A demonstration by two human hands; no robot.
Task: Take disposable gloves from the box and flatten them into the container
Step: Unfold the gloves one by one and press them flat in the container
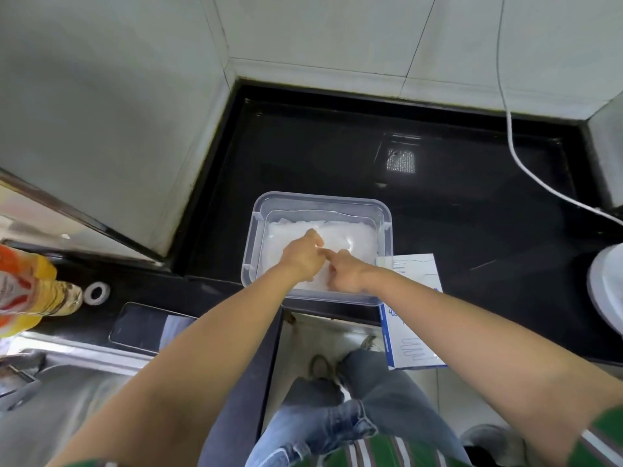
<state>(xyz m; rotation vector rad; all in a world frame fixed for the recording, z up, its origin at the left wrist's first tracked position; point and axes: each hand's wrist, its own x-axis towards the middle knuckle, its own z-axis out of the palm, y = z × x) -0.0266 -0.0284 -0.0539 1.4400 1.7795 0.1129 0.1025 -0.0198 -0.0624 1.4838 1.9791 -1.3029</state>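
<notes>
Container (320, 197): clear rigid plastic, rectangular with rounded corners and a stepped rim, set on the glossy black countertop (337, 153) near its front edge

Gloves (350, 234): thin translucent white film, crinkled, laid as a layer across the container floor. Single gloves can't be separated by eye

Box (414, 332): white card with blue outline print, placed just right of the container and touching its near right corner. The middle is covered by the right forearm, the near end overhangs the counter edge, and the print is too small to read

Left hand (301, 256): seen from the back, inside the container, fingers bent down into the glove layer. Fingertips are hidden, so pressing vs gripping can't be told

Right hand (347, 273): also inside the container. Index finger is extended, with its tip at the left hand's thumb side, and the other fingers are curled under. Whether film is pinched beneath can't be told

Also seen:
- dark flat phone (148, 326) and a small white tape roll (97, 293) on the left counter
- orange-yellow bottle (27, 291), blurred and cut off at the left edge
- white cable (512, 139) draped down the tiled wall
- white rounded object (606, 291), cropped at the right edge and not identifiable
</notes>
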